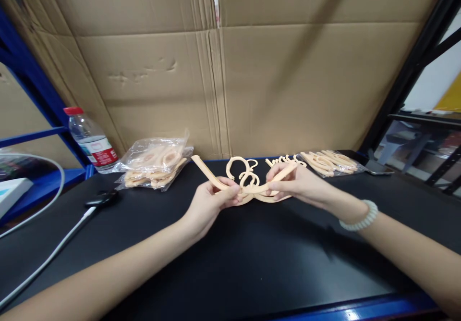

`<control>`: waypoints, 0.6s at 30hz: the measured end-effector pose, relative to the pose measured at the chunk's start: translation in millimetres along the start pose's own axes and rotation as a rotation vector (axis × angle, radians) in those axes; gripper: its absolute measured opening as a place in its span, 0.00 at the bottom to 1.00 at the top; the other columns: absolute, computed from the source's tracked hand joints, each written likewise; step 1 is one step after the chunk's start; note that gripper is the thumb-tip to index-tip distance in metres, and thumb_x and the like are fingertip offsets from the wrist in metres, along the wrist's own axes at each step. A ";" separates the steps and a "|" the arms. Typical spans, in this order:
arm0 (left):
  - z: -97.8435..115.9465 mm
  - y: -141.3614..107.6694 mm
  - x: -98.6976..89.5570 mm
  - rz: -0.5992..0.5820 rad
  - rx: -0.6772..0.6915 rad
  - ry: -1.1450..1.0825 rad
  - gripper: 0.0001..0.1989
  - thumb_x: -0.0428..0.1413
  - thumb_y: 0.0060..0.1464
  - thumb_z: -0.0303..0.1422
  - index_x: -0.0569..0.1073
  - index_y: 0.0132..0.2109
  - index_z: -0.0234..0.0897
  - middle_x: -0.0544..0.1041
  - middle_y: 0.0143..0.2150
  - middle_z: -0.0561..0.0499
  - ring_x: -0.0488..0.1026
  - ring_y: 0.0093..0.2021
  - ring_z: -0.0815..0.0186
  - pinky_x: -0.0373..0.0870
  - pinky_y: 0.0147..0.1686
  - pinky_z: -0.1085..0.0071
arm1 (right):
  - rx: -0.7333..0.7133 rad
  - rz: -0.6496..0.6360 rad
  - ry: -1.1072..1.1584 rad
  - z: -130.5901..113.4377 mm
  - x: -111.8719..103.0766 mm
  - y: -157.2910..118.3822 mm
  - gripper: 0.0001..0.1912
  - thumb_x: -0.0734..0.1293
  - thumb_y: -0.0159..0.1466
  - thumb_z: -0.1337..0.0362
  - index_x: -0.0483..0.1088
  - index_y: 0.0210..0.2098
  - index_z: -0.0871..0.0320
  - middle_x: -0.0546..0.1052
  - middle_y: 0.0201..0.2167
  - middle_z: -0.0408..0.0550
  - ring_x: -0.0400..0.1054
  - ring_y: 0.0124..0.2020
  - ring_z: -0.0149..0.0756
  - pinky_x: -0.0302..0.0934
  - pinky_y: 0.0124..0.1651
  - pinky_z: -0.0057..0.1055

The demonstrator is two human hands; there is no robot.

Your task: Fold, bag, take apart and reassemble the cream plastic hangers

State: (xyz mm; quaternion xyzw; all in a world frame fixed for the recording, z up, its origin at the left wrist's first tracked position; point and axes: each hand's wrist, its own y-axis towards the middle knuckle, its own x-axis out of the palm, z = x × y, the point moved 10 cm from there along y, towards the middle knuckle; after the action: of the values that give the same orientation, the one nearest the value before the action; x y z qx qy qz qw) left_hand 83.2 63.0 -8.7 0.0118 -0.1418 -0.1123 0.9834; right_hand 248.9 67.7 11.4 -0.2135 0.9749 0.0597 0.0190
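Note:
My left hand [212,201] and my right hand [302,184] are both closed on one beige plastic clothes hanger [204,168]. Its arms slope upward and outward past my fingers, above the black table. Thumbs press on top, with fingertips curled underneath. Just beyond and partly hidden by the held piece are more beige hangers [236,160] with round hooks. I cannot tell which of those hooks belongs to the held one. Behind my right hand, a row of several small beige hooks [286,159] shows near the table's back edge.
Plastic-bagged beige pieces [154,160] are stacked back left; another bag of beige pieces [329,162] lies back right beside a dark flat object [378,168]. A red-capped bottle [95,145] stands left. A white cable [54,256] meets a black device [103,198]. Cardboard [288,80] walls the back.

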 end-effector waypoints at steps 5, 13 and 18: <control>11.3 21.5 -24.7 -0.046 -0.080 0.026 0.14 0.70 0.38 0.27 0.78 0.35 0.30 0.80 0.33 0.47 0.78 0.35 0.68 0.74 0.38 0.80 | -0.027 0.062 -0.188 -13.7 -56.3 5.1 0.12 0.75 0.51 0.62 0.71 0.30 0.60 0.78 0.25 0.46 0.74 0.27 0.32 0.66 0.27 0.24; 27.3 39.5 -39.6 -0.270 0.058 0.616 0.13 0.68 0.41 0.35 0.77 0.34 0.34 0.79 0.29 0.49 0.75 0.30 0.65 0.69 0.29 0.74 | -0.058 -0.080 -0.663 -17.5 -54.7 5.0 0.11 0.74 0.50 0.59 0.71 0.26 0.59 0.75 0.24 0.43 0.69 0.27 0.32 0.59 0.28 0.27; 47.3 19.8 -5.8 -0.527 0.434 1.148 0.10 0.64 0.48 0.38 0.77 0.32 0.36 0.77 0.35 0.49 0.72 0.37 0.63 0.69 0.39 0.69 | -0.075 -0.215 -0.965 -6.8 -39.8 3.9 0.12 0.73 0.52 0.56 0.74 0.26 0.58 0.74 0.26 0.43 0.66 0.29 0.34 0.56 0.32 0.29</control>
State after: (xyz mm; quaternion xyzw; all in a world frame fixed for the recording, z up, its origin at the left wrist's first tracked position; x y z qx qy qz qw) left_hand 68.8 84.0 36.1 0.3018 0.3924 -0.2937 0.8177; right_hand 283.3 86.8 21.1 -0.2613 0.8245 0.1847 0.4667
